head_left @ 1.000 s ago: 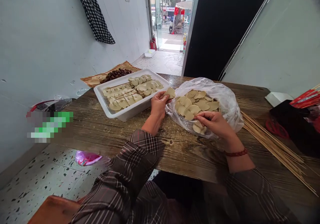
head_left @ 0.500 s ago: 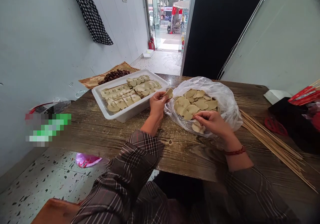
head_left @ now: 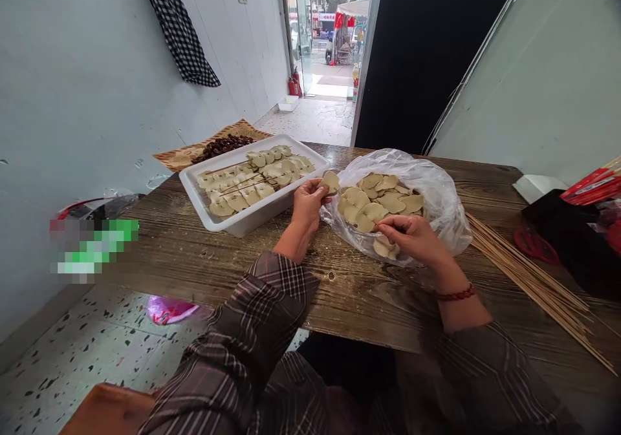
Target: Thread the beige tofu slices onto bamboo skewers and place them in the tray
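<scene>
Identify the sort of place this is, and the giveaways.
Likely a small street-front snack shop: white tray of skewered flat slices, thin sticks on the wooden table, and a doorway opening onto a street.

Colours and patterns around the white tray (head_left: 257, 220).
Slices (head_left: 222, 207) inside it: pale beige. Pieces (head_left: 228, 144) behind: dark red-brown, on tan paper (head_left: 172, 159), striped edge. Bag (head_left: 441, 192) to its right: translucent whitish. Sleeves (head_left: 272, 306) nearer: grey-brown plaid.
</scene>
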`<state>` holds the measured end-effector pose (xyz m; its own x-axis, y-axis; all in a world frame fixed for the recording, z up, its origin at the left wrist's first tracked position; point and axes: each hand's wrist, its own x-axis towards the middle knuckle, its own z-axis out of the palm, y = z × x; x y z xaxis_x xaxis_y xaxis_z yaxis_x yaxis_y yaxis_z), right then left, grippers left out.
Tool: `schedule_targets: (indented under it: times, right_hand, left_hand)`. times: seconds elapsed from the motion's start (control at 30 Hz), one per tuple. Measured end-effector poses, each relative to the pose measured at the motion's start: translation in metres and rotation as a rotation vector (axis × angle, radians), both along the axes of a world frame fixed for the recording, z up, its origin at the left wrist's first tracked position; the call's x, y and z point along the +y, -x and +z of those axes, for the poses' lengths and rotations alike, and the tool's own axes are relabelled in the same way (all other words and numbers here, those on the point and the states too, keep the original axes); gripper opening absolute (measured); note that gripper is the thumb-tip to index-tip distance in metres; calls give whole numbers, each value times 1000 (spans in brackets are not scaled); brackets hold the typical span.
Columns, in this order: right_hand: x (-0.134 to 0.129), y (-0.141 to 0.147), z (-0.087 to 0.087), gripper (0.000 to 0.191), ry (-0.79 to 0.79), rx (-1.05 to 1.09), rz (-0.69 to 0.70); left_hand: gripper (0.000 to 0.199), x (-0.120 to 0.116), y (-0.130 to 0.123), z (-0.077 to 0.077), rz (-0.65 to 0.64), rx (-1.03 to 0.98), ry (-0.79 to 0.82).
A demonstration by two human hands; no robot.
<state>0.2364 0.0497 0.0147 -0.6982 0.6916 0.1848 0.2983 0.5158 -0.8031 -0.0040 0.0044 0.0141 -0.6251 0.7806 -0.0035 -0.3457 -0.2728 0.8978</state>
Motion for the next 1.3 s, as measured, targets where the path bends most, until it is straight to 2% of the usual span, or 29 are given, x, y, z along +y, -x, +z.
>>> schedule_targets:
  times: [0.33, 0.57, 1.03, 1.3]
  right_hand:
    - [4, -3, -4, 34, -9, 7, -17]
    - [5, -2, -6, 33, -27, 13, -20]
    - [3, 3, -8, 34, -8, 35, -53]
    - [1, 4, -6, 38, -1, 34, -55]
  left_hand:
    - [21, -2, 2, 3, -82, -140, 3]
    - [13, -2, 1, 7, -93, -199, 17]
    - [16, -1, -2, 2, -114, -142, -35]
    - [21, -2, -1, -1, -82, -25, -54]
